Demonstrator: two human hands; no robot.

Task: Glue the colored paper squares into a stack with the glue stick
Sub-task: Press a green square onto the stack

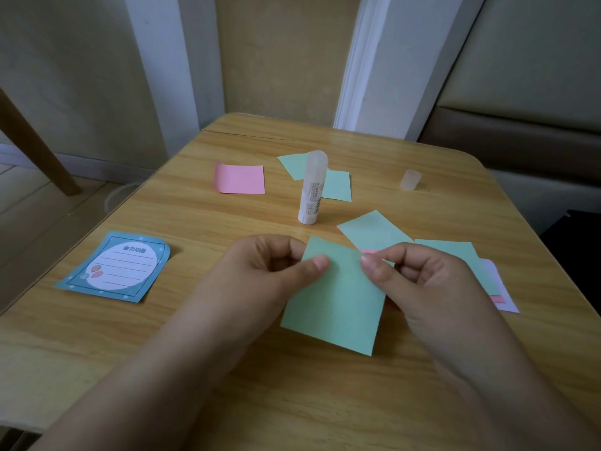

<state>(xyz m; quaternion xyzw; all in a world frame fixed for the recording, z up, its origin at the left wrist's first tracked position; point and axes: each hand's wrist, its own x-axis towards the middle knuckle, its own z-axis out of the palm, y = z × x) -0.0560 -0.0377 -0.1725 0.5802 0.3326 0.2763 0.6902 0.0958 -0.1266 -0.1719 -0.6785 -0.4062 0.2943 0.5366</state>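
A green paper square (pixel 335 304) is held just above the wooden table (pixel 162 336), pinched at its top corners. My left hand (pixel 270 271) grips the left corner, my right hand (pixel 419 275) the right one. A white glue stick (pixel 311 190) stands upright behind it, and a loose clear cap (pixel 410 179) lies far right. A pink square (pixel 240 177) lies at the back left. Two green squares (pixel 325 177) sit behind the glue stick. More green squares (pixel 374 229) and a pale pink pile (pixel 497 288) lie under my right hand.
A blue illustrated notepad (pixel 115 267) lies at the left of the table. The table's rounded far edge meets a white door frame (pixel 357 76) and beige wall. A wooden leg (pixel 35 144) slants at the far left, off the table.
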